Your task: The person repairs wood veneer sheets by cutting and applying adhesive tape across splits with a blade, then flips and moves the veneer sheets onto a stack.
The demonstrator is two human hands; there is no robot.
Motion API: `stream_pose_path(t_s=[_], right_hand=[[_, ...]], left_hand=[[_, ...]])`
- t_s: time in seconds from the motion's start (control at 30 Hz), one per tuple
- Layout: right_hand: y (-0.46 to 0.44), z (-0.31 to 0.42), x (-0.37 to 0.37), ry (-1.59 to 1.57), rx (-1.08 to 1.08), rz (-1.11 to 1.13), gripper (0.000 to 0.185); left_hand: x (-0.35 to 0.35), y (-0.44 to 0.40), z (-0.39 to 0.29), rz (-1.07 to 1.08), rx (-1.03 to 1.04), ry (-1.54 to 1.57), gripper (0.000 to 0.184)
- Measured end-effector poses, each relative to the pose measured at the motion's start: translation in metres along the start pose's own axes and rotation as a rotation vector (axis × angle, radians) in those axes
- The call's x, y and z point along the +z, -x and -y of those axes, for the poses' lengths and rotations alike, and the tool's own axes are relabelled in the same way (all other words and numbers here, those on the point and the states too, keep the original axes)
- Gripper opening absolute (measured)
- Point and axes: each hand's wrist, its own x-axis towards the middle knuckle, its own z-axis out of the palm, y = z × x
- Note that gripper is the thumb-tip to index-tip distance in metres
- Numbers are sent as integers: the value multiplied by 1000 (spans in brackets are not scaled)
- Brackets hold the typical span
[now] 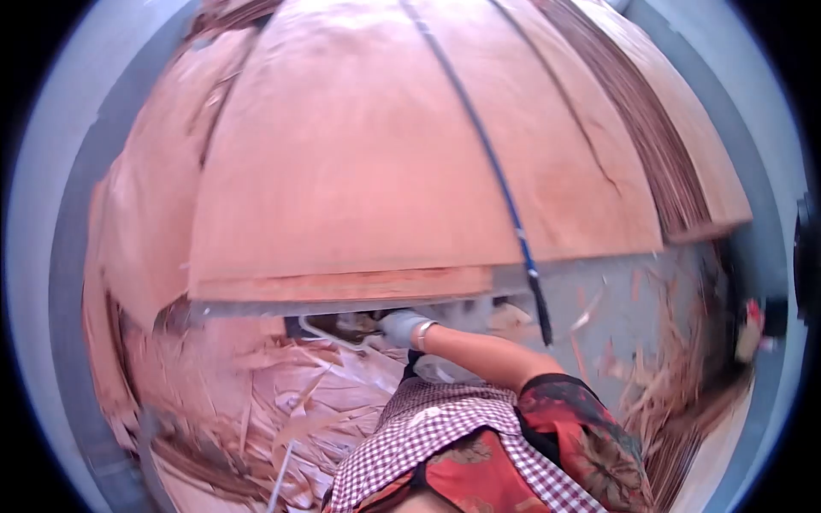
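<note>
Taking the large wood sheet [368, 171] as landmark. Noting, beyond its left edge, drooping thin sheets [154, 179]. Below its near edge, seeing a white bent bar [327, 339], long axis slanting down rightward, just left of the gloved right hand [400, 327], hence nearer that one (left hand out of view). Cannot tell whether clenched or grasping: blurred, fingers partly hidden. Farther right, noting a blue-and-black rod [520, 235] lying lengthwise on the sheet, tip overhanging its near edge.
</note>
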Motion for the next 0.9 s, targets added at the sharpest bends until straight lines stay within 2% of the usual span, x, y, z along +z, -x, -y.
stream_pose_path(t_s=[0.07, 0.17, 0.23, 0.27, 0.33, 0.4, 0.47, 0.57, 0.63, 0.7, 0.83, 0.9], right_hand=[[49, 16, -24, 101, -113, -10, 36], [118, 8, -3, 72, -213, -315, 32], [145, -26, 31, -385, -510, -195, 32], [163, -43, 44, -618, -661, -132, 33], [233, -76, 43, -732, -689, -184, 31], [302, -123, 60, -864, -643, -262, 31], [374, -166, 75, -1105, -651, -405, 28], [486, -204, 66, -1136, -337, -385, 25], [528, -228, 80, -1190, -209, -423, 24], [555, -247, 87, -1340, -214, -507, 22], [585, -281, 75, -1419, -178, -647, 17], [589, -309, 65, -1389, -170, -674, 17]], left_hand=[[1, 10, -47, -14, 152, -19, 26], [5, 37, -113, -62, 481, -87, 27], [-21, 74, -170, -132, 770, -112, 27], [-56, 112, -210, -150, 906, -78, 27], [-183, 258, -324, 24, 1116, 223, 23], [-212, 355, -404, 27, 1616, 431, 24], [-213, 419, -460, 132, 1669, 443, 15], [-193, 438, -524, 42, 1809, 177, 14], [-186, 462, -559, 23, 1849, 241, 12], [-182, 481, -592, -18, 1887, 319, 10], [-181, 508, -653, 252, 1696, 515, 8], [-181, 505, -686, 418, 1522, 605, 9]])
